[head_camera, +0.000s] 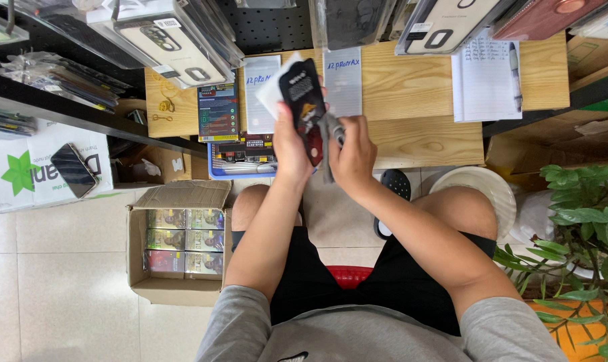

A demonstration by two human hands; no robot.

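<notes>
- Hanging phone cases [176, 40] crowd the space over the far edge of the desk [411, 87]; a hand passing there would meet them.
- Bare wood between the grey card [343, 80] and the notebook [486, 77]: open room.
- Front desk strip right of the right hand [352, 157]: free.
- Left of the left hand [292, 151], a blue tray [240, 164] of packets blocks the way.
- Floor left: open carton [178, 248]; floor right: plant [579, 228] and white bowl [481, 191].

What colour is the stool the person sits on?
Red stool, seen between the legs in the head view.
</notes>
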